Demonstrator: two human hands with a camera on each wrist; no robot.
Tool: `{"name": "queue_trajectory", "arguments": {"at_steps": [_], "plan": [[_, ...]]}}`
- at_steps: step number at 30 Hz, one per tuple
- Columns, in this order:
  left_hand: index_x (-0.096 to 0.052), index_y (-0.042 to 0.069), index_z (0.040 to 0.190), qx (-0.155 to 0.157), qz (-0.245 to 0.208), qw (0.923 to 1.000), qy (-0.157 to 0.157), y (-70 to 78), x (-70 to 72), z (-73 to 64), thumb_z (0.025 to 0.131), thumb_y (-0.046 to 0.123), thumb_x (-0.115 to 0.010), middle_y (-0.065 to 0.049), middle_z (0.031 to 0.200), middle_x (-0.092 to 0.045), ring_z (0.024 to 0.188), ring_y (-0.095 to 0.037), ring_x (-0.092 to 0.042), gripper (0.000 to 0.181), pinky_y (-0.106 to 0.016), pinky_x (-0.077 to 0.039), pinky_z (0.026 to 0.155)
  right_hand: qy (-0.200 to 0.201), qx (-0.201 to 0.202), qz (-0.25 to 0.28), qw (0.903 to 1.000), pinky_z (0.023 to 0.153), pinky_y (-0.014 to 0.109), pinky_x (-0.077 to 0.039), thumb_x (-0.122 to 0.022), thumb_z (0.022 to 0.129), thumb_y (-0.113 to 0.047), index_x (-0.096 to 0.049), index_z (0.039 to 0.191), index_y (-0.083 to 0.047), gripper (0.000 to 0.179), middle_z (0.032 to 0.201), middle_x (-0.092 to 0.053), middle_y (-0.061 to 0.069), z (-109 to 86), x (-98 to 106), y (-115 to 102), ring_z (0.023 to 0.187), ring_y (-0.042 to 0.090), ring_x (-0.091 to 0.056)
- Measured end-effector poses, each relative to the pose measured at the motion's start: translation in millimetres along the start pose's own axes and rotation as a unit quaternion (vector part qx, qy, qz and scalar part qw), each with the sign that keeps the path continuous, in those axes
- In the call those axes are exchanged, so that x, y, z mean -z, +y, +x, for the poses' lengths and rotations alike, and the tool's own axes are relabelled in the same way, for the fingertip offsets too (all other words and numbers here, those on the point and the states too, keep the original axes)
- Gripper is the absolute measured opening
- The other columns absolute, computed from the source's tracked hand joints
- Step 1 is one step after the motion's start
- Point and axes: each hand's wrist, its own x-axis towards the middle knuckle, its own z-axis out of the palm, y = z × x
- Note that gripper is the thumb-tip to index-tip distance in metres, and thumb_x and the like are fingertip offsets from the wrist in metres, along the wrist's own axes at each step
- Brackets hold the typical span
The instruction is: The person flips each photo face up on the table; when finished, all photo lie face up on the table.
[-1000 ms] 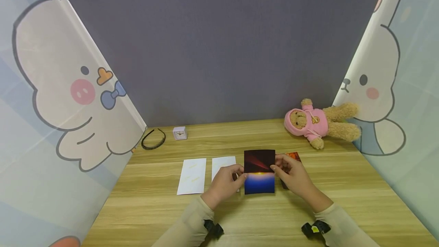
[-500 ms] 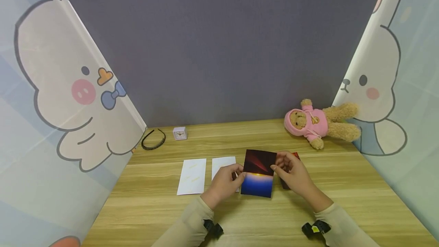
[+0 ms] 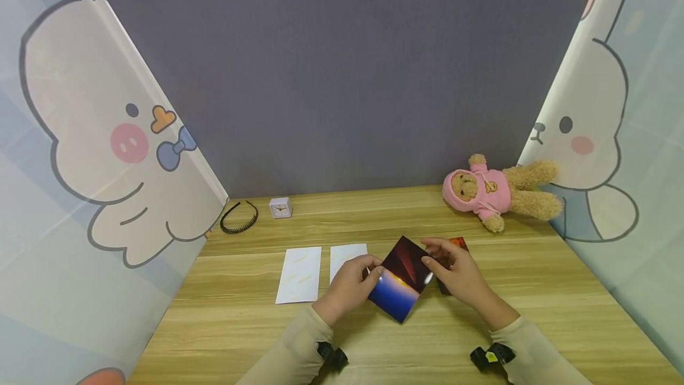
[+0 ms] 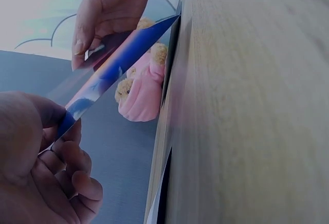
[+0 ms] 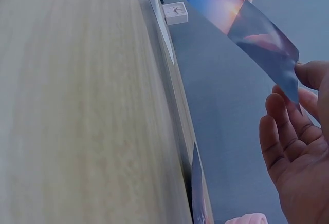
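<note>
A glossy picture card, dark red on one half and bright blue on the other, is held above the table, turned so that one corner points towards me. My left hand pinches its left corner between thumb and fingers; the left wrist view shows the other fingers loosely curled. At the opposite corner my right hand pinches the card, its thumb on the near side. Partly hidden behind my right hand, a red and dark picture card lies on the table. Behind the left hand lies a white sheet, partly covered.
Another white sheet with faint yellow marks lies further left on the wooden table. A black headband and a small white clock are at the back left. A teddy bear in a pink hoodie lies at the back right.
The held picture card has turned clockwise, from nearly upright to a diamond-like tilt, its blue end swinging left and towards me. Both hands have stayed almost in place.
</note>
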Motion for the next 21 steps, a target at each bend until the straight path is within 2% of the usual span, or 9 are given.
{"name": "queue_trajectory", "arguments": {"at_steps": [4,9,13,17,21], "plan": [[-0.075,0.018,0.111,-0.002,0.0,1.0,-0.002,0.7,0.0,-0.7,0.109,0.028,-0.06,0.013,0.09,-0.063,0.067,-0.002,-0.051,0.018,-0.022,-0.046,0.062,-0.005,-0.003,-0.001,1.0,0.063,0.027,-0.053,-0.074,0.092,0.01,-0.069,0.124,0.007,0.033,0.095,-0.067,0.013,-0.3,-0.6,-2.8,0.076,0.014,-0.063],[-0.075,0.021,0.11,0.0,-0.005,1.0,-0.008,2.6,0.3,-1.9,0.108,0.032,-0.061,0.013,0.088,-0.063,0.065,-0.003,-0.05,0.018,-0.022,-0.045,0.06,-0.011,-0.005,-0.018,0.9998,0.059,0.028,-0.051,-0.075,0.093,0.004,-0.074,0.118,-0.004,0.026,0.091,-0.069,0.005,-2.0,1.0,3.4,0.071,0.012,-0.06],[-0.076,0.023,0.107,0.008,-0.012,0.9998,-0.012,4.0,0.7,-3.2,0.108,0.033,-0.063,0.014,0.086,-0.064,0.064,-0.006,-0.051,0.017,-0.023,-0.044,0.058,-0.011,-0.003,-0.022,0.9997,0.055,0.027,-0.046,-0.077,0.094,-0.001,-0.077,0.11,-0.012,0.02,0.082,-0.064,-0.002,-3.3,2.5,9.6,0.065,0.011,-0.054],[-0.076,0.024,0.107,0.014,-0.016,0.9997,-0.014,4.4,0.8,-3.3,0.107,0.035,-0.063,0.015,0.087,-0.064,0.065,-0.007,-0.052,0.017,-0.023,-0.045,0.059,-0.011,-0.012,-0.026,0.9995,0.053,0.026,-0.043,-0.078,0.095,-0.005,-0.077,0.107,-0.015,0.016,0.074,-0.058,-0.005,-3.4,3.4,11.0,0.061,0.011,-0.05],[-0.076,0.026,0.109,0.016,-0.013,0.9997,-0.013,4.7,1.1,-2.9,0.107,0.036,-0.062,0.016,0.088,-0.064,0.066,-0.006,-0.053,0.017,-0.023,-0.045,0.059,-0.014,-0.025,-0.026,0.9992,0.053,0.026,-0.044,-0.077,0.096,-0.008,-0.077,0.104,-0.014,0.011,0.072,-0.059,-0.006,-3.5,3.0,8.0,0.061,0.009,-0.051]]}}
